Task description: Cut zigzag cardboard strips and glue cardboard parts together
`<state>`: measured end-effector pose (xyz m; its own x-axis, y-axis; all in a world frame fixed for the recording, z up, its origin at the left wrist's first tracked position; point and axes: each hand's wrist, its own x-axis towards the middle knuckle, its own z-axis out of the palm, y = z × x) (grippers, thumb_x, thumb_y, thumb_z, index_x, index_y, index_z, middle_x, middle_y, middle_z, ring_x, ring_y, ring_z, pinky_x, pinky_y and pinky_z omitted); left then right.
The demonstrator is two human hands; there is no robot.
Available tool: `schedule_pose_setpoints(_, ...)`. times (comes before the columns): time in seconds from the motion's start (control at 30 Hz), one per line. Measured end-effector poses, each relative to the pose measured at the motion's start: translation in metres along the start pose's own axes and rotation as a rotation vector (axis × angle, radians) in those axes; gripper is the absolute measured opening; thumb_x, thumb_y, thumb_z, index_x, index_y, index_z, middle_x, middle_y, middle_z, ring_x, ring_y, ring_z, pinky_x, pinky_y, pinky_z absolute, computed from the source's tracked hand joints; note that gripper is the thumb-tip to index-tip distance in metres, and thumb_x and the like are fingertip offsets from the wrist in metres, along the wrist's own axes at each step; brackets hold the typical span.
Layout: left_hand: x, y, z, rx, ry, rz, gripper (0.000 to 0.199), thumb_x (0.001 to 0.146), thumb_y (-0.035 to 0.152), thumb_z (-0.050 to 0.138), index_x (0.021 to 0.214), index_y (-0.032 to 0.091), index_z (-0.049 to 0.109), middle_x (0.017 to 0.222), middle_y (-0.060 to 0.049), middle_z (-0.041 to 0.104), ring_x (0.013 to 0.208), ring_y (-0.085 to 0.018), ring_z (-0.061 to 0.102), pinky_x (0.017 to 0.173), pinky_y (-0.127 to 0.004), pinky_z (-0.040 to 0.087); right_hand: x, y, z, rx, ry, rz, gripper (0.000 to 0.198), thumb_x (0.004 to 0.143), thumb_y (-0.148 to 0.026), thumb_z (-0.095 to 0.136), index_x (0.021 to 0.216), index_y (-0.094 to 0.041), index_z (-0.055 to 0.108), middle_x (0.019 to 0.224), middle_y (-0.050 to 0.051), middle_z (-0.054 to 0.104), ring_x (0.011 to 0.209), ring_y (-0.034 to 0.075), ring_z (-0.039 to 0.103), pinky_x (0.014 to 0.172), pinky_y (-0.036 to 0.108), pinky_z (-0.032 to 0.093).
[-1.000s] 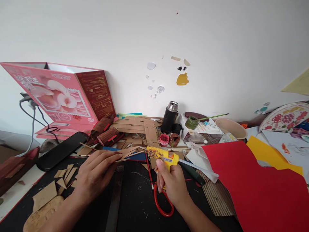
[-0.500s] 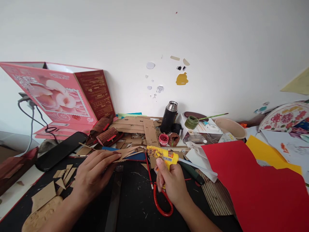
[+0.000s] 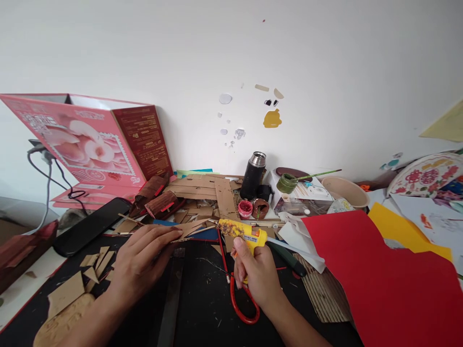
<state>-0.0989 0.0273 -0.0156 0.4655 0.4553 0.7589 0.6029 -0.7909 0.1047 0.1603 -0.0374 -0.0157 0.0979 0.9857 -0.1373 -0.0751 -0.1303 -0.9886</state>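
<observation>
My right hand [image 3: 253,270] is wrapped round the handle of a yellow hot glue gun [image 3: 237,229], its body stained brown and a clear glue stick [image 3: 285,245] poking out of the back. The nozzle points left, close to the tip of a folded cardboard piece [image 3: 195,225]. That piece is pinched in my left hand [image 3: 144,258], whose thumb is mostly hidden. Whether nozzle and cardboard touch, I cannot tell. Below my right hand lie red-handled scissors [image 3: 244,308], and a metal ruler [image 3: 171,294] lies between my hands.
Cardboard scraps [image 3: 67,291] and a black phone [image 3: 92,226] lie at left, before a pink box [image 3: 87,144]. A black flask [image 3: 253,176], a red paint pot [image 3: 245,208] and a green paint jar [image 3: 287,183] stand at the back. Red paper [image 3: 390,284] covers the right side.
The glue gun has shifted very slightly left and down against the cardboard tip. Both hands keep their grips, and the other things stay where they were.
</observation>
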Motion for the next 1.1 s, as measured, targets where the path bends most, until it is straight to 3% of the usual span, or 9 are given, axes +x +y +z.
schedule_pose_setpoints(0.53,0.0022,0.0025,-0.0011,-0.038,0.013,-0.026,0.023,0.100,0.009,0.067,0.116,0.023,0.074,0.107,-0.006,0.084,0.092,-0.020,0.077,0.088,-0.033,0.058,0.0008,-0.0034,0.0005,0.046,0.008,-0.005,0.078,0.078,-0.096,0.064,0.053,-0.024,0.045,0.036,-0.006,0.037,0.030,0.010,0.044,0.037,0.022,0.037)
schedule_pose_setpoints(1.1,0.0056,0.0025,-0.0012,-0.053,0.033,-0.037,0.022,0.100,0.008,0.068,0.114,0.024,0.073,0.102,-0.004,0.083,0.090,-0.019,0.077,0.087,-0.032,0.059,0.0013,-0.0034,0.0004,0.074,0.011,0.003,0.074,0.078,-0.095,0.067,0.063,-0.023,0.052,0.036,-0.007,0.039,0.030,0.011,0.045,0.036,0.022,0.036)
